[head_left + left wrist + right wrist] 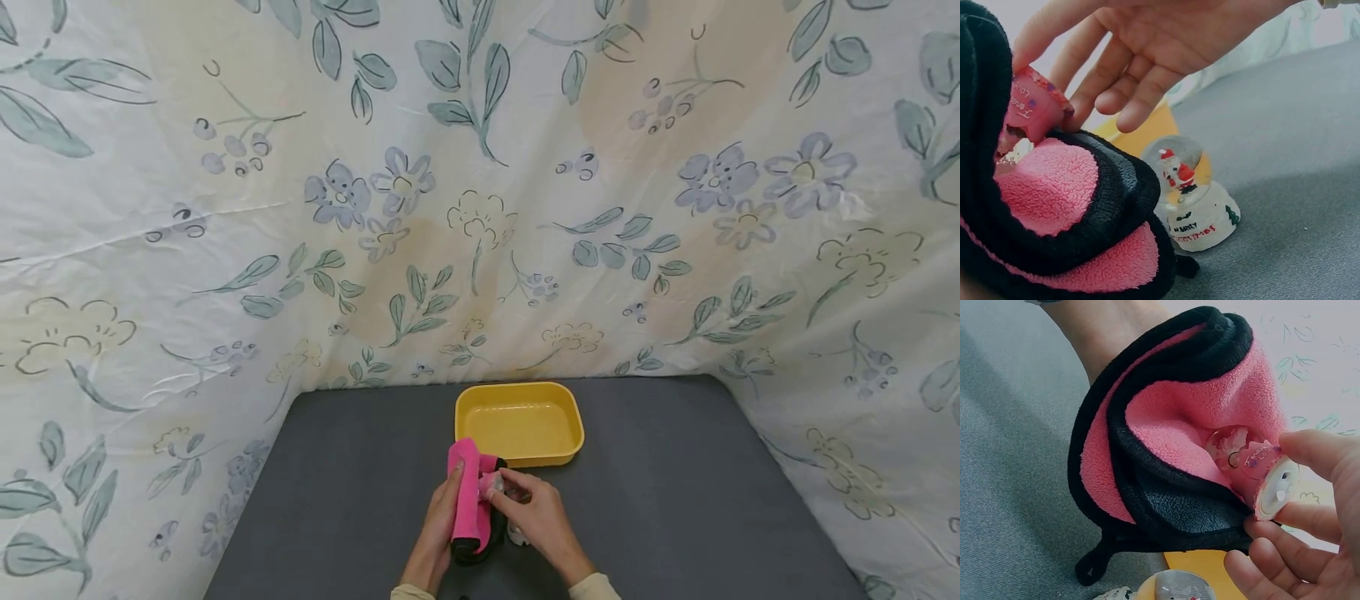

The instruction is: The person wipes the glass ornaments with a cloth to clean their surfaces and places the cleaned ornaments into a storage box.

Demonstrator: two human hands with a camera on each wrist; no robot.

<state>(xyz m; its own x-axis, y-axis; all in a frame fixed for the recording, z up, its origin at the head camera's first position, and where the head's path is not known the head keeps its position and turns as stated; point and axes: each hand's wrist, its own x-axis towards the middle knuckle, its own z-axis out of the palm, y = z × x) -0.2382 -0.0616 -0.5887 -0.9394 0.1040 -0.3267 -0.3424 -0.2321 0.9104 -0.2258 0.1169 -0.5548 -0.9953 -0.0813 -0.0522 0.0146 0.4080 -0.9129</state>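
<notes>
My left hand (442, 512) holds a folded pink cloth (466, 492) with black edging and a grey reverse side. A small pink snow globe (1259, 467) with lettering on its base lies with its dome tucked against the cloth's pink folds. My right hand (538, 510) pinches that globe by its base between thumb and fingers, the pale underside facing outward in the right wrist view. Beside the cloth, a second snow globe (1200, 219) stands upright on the table, with a Santa figure inside and a white base. The cloth hides most of the left hand in both wrist views.
Just beyond the hands, a yellow rectangular tray (519, 459) sits near the far edge of the dark grey table (360, 467). Floral fabric (480, 250) hangs as a wall behind the table and along both sides. A black loop (1092, 565) dangles from the cloth's corner.
</notes>
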